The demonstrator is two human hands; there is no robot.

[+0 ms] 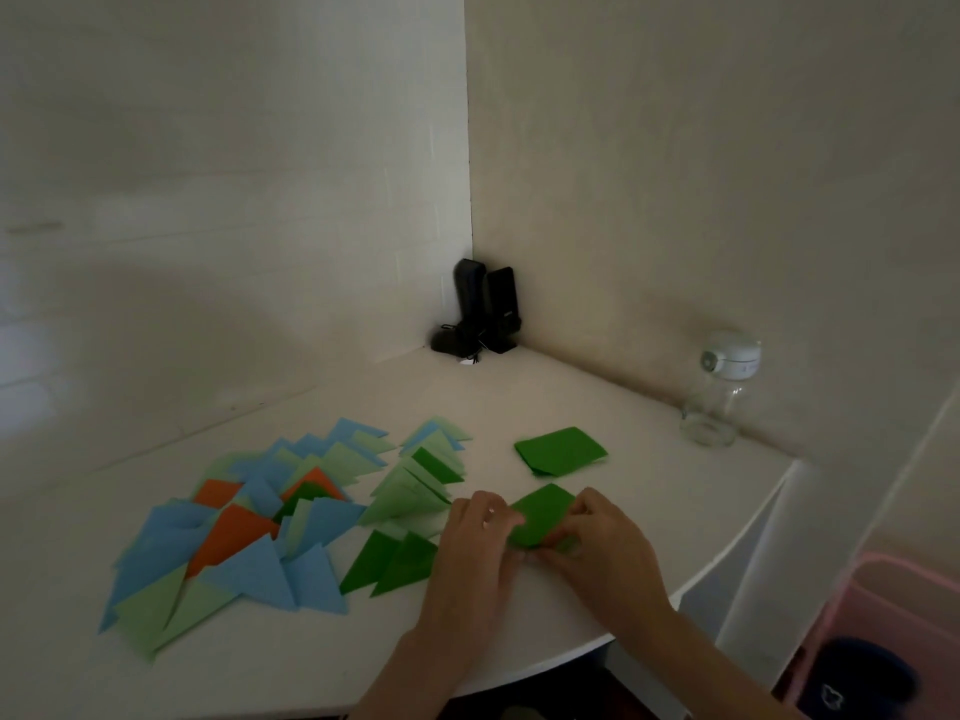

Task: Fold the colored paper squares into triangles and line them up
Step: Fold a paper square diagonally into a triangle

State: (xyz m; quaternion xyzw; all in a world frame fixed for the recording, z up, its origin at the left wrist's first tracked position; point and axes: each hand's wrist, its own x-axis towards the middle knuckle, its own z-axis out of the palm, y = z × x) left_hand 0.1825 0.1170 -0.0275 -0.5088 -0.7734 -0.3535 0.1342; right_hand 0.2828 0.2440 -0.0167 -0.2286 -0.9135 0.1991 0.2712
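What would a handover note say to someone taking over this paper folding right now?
Left hand and right hand: both pinch the dark green square being folded, at the table's near edge.
Unfolded dark green stack lies just beyond the hands.
Done: two dark green triangles lie left of the hands; light green triangles behind them; a loose overlapping spread of blue, orange and green triangles farther left.
Left: finish this fold, fold the stack, tidy the triangles into a line.
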